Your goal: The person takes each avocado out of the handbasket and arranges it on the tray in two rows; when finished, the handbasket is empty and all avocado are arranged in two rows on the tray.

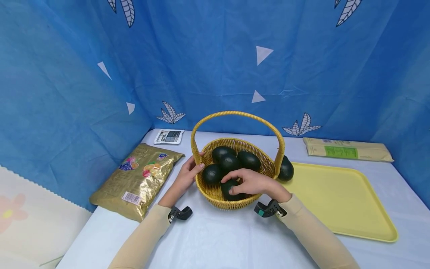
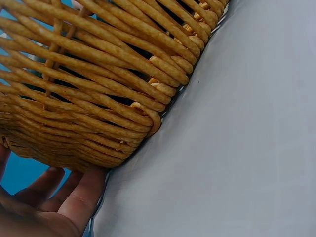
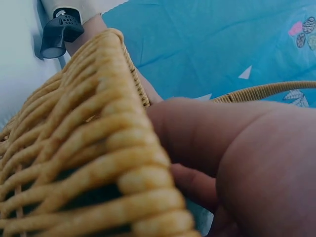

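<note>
A yellow woven basket (image 1: pixel 220 203) with a tall arched handle stands mid-table, holding several dark green avocados (image 1: pixel 248 160). At its left side, by the foot of the handle, my left hand (image 1: pixel 184 176) grips the rim. The left wrist view has its fingers (image 2: pixel 81 200) against the outside of the wicker wall. Reaching over the near right rim, my right hand (image 1: pixel 251 181) holds an avocado (image 1: pixel 226 189) at the front of the basket, thumb and fingers around it. In the right wrist view the wicker wall (image 3: pixel 108 148) hides most of that avocado.
Another avocado (image 1: pixel 286 170) sits outside the basket, beside a yellow tray (image 1: pixel 332 198) on the right. Behind the tray lies a long flat package (image 1: pixel 349 150) with a green label. A gold bag (image 1: pixel 137 177) and a small white packet (image 1: pixel 169 136) are on the left.
</note>
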A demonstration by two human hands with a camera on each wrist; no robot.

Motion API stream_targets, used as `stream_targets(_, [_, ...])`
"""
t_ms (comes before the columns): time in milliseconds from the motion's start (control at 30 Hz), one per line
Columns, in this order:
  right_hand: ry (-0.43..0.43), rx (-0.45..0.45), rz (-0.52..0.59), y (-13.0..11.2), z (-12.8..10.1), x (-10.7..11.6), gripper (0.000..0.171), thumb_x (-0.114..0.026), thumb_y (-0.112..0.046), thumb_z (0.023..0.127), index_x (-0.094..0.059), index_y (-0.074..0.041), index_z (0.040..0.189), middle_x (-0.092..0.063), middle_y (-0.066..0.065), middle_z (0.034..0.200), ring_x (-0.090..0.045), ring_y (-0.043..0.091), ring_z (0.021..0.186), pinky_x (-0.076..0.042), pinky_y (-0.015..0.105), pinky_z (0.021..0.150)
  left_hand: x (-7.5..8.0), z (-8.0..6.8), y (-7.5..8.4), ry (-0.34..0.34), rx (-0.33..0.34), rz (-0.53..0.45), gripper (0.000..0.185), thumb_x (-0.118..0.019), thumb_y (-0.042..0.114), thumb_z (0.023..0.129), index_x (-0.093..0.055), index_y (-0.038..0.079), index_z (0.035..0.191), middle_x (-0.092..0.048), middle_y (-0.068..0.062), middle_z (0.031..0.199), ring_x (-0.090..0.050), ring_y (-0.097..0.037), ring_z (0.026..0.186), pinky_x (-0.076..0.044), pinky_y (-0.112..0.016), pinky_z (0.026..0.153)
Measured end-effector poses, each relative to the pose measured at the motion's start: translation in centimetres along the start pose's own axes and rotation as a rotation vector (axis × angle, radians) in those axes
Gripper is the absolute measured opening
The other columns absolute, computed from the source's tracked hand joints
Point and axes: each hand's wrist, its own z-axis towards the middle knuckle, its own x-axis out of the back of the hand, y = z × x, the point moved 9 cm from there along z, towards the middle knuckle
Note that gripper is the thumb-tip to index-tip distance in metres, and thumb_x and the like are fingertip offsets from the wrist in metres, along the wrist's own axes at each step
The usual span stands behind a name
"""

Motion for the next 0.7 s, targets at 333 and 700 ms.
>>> stream_targets(333, [0.018, 0.017, -0.018, -0.6, -0.6, 0.7, 0.037, -0.070, -0.021, 0.091, -0.069, -0.020, 0.128, -0.064, 0.006, 0.138, -0.058, 0.021, 0.117, -0.051, 0.047, 0.100, 0.0, -0.1, 0.0, 0.006, 0.009, 0.002, 0.051, -0.057, 0.015, 0.103, -0.045, 0.013, 0.152, -0.048, -0.019, 0.153, -0.049, -0.028, 0.133, -0.045, -0.020, 0.099])
stream_targets(700, [0.086, 0.000, 0.142, -1.4, -3.5, 3.7, 0.042, -0.065, -0.018, 0.097, -0.061, -0.015, 0.138, -0.051, 0.018, 0.146, -0.063, 0.021, 0.074, -0.059, 0.039, 0.067, 0.0, -0.1, 0.1, 0.010, -0.003, 0.006, 0.051, -0.056, 0.014, 0.103, -0.044, 0.011, 0.153, -0.049, -0.021, 0.151, -0.050, -0.027, 0.129, -0.045, -0.019, 0.097])
